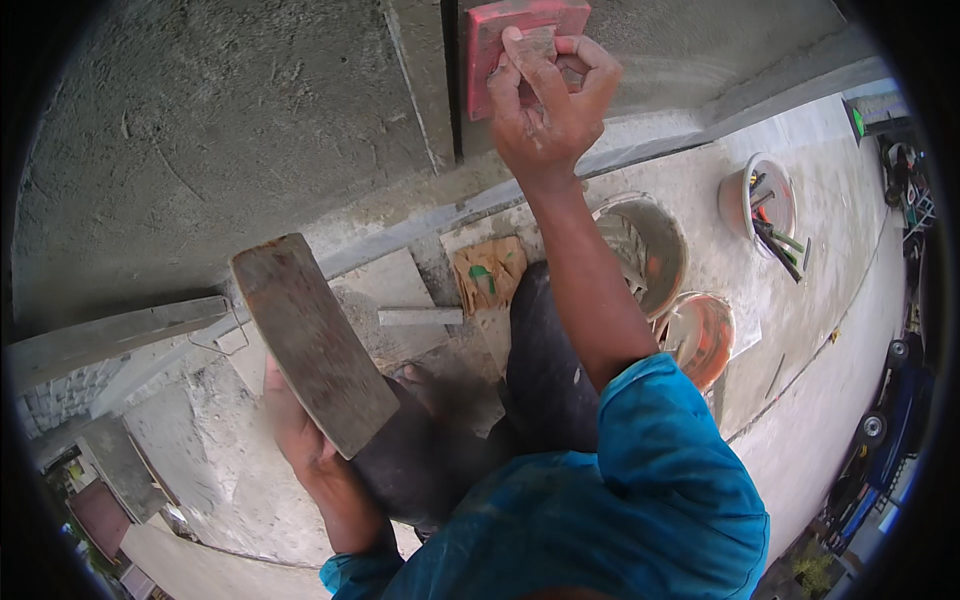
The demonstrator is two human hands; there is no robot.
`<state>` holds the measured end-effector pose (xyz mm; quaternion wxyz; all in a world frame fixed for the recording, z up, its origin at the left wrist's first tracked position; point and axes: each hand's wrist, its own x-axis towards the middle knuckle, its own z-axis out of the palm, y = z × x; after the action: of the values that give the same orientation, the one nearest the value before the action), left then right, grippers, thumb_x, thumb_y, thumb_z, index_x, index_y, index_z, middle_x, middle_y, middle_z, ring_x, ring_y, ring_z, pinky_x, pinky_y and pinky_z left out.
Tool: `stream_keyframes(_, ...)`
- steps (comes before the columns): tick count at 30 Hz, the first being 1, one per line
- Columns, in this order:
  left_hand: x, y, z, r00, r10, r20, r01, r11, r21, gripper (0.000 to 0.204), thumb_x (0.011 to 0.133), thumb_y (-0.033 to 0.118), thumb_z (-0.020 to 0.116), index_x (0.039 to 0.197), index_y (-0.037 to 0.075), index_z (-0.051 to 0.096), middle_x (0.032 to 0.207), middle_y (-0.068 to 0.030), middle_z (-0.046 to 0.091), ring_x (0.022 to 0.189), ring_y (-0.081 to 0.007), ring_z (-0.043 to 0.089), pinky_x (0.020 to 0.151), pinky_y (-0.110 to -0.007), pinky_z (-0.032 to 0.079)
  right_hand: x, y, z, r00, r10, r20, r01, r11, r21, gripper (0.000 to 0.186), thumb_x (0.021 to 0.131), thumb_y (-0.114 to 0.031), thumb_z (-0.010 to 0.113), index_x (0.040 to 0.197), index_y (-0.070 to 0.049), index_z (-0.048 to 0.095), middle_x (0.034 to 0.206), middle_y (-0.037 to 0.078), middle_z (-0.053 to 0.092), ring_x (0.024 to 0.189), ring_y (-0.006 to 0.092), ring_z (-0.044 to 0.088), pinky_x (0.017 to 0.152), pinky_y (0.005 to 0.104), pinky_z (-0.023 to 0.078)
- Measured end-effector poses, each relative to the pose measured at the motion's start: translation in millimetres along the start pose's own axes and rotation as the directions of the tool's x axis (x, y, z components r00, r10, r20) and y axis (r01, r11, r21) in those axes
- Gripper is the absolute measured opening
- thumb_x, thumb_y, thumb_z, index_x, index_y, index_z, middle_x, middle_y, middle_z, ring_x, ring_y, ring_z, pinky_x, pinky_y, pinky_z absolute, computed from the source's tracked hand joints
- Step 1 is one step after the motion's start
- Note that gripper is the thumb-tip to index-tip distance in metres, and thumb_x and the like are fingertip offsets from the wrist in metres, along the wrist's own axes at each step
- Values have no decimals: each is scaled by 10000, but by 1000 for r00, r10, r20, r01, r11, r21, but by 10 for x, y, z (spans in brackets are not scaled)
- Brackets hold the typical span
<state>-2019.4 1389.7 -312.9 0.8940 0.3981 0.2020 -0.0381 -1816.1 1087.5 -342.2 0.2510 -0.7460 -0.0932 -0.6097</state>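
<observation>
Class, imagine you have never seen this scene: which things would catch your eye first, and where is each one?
First, the right hand at the top, pressing a red float flat against the grey plastered wall. Next, the left hand at lower left, holding a wooden board tilted upward. To the right, below on the concrete, stand a mortar-smeared bucket and a white bucket of tools.

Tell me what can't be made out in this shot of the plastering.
Head view only:
- Left hand: blurred, mostly behind the wooden board.
- Red float: top cut by the picture edge, handle covered by the right hand.
- White bucket: its tools too small to identify.
</observation>
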Motion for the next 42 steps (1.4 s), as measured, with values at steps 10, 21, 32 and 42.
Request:
stream_keyframes(10,2,-30,12,998,60,-22,-59,997,56,354,1073,29,470,1419,-24,522,1259,-203,680,1012,-278,747,803,-381,669,377,-160,24,985,29,-167,2,983,181,383,800,27,802,1156,-112,800,1153,120,543,930,208,610,716,305,535)
stream_keyframes(21,-15,-53,17,998,49,30,-50,998,48,367,1073,28,480,1436,-19,507,1259,-198,681,1024,-279,746,808,-386,671,-406,157,-129,988,153,-6,-153,988,39,427,782,60,805,1164,-133,807,1157,100,541,894,164,604,685,291,532)
stream_keyframes(32,-4,-51,-31,998,63,27,-64,995,78,366,1054,2,509,1419,-28,525,1246,-195,691,1004,-272,751,807,-377,671,594,-269,-130,999,41,-3,-40,995,87,416,775,56,764,1156,-104,811,1105,136,569,972,271,613,783,353,540)
stream_keyframes(42,-3,-36,92,998,47,-30,-46,998,41,361,1051,-4,511,1410,-25,532,1227,-203,696,978,-276,757,786,-385,675,-450,39,-410,952,218,215,-196,973,-122,469,716,-5,803,1118,-243,838,1122,55,590,848,180,648,625,267,541)
